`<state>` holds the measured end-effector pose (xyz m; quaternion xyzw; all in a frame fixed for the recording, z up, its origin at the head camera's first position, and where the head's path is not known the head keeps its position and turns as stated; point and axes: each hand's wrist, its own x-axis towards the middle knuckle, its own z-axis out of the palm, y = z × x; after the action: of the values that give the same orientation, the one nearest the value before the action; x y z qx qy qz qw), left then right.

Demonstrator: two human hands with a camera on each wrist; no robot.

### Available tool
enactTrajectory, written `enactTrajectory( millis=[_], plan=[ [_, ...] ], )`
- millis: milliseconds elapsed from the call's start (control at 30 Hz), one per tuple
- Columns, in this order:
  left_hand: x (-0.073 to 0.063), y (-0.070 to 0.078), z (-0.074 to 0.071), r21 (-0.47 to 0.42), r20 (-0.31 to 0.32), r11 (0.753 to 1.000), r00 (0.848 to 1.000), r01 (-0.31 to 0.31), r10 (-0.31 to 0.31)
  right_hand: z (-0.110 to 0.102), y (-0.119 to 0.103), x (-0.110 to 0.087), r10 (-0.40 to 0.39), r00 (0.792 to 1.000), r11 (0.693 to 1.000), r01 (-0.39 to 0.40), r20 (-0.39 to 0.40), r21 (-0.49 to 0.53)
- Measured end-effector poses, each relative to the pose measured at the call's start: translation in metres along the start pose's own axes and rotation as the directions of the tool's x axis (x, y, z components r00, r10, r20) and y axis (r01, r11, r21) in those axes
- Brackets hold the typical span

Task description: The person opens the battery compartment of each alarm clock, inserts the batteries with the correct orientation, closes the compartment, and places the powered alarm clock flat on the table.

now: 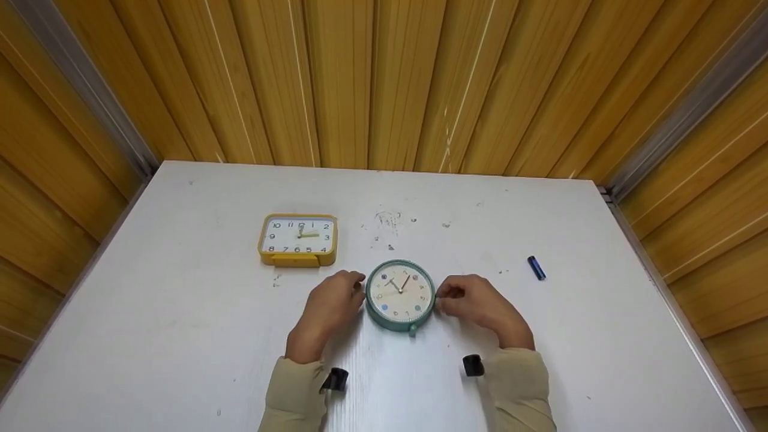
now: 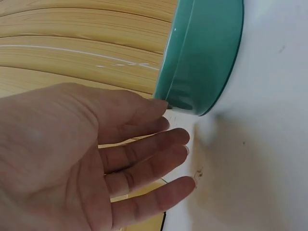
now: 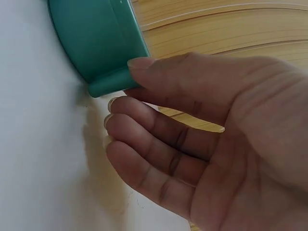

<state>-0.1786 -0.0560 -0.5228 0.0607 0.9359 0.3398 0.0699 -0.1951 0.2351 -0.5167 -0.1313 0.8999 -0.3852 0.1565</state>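
Observation:
A round alarm clock [image 1: 400, 294] with a teal case and pale dial lies face up on the white table, between both hands. My left hand [image 1: 333, 306] is at its left side. In the left wrist view, the thumb [image 2: 156, 107] touches the case's rim while the other fingers extend loosely below. My right hand [image 1: 480, 303] is at the clock's right side. Its thumb [image 3: 144, 67] and the partly hidden index finger pinch the case's edge beside a small teal foot [image 3: 108, 84]; the remaining fingers curl underneath.
A yellow rectangular clock [image 1: 298, 240] is behind and left of the round one. To the right lies a blue battery [image 1: 536, 268]. Dark scuffs mark the white table [image 1: 216, 336], and yellow wooden panels [image 1: 396, 84] rise along its far edge and sides.

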Motion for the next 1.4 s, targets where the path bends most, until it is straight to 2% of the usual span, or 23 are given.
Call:
enactTrajectory(
  millis=[333, 533, 867, 1067, 1200, 1400],
  plan=[
    [0.001, 0.001, -0.001, -0.069, 0.053, 0.998, 0.999, 0.015, -0.011, 0.002, 0.003, 0.006, 0.064, 0.996, 0.998, -0.064, -0.069, 0.002],
    [0.001, 0.005, 0.002, -0.022, 0.055, 1.000, 0.998, 0.015, -0.014, 0.003, 0.002, 0.011, 0.050, 0.994, 0.998, -0.053, -0.101, -0.024],
    [0.002, 0.011, 0.013, 0.132, 0.005, 0.991, 1.000, 0.005, -0.005, 0.007, 0.005, 0.018, 0.069, 0.992, 0.997, -0.073, -0.105, -0.031],
    [0.002, 0.011, 0.016, 0.205, -0.046, 0.978, 0.997, -0.044, 0.054, 0.009, 0.007, 0.019, 0.065, 0.993, 0.998, -0.066, -0.104, -0.008],
    [0.003, 0.010, 0.017, 0.187, -0.093, 0.981, 0.993, -0.052, 0.071, 0.009, 0.008, 0.021, 0.059, 0.993, 0.998, -0.060, -0.103, -0.009],
    [0.006, 0.006, 0.020, 0.156, -0.130, 0.986, 0.989, -0.053, 0.074, 0.009, 0.012, 0.022, 0.051, 0.995, 0.998, -0.054, -0.091, -0.029]
  ],
)
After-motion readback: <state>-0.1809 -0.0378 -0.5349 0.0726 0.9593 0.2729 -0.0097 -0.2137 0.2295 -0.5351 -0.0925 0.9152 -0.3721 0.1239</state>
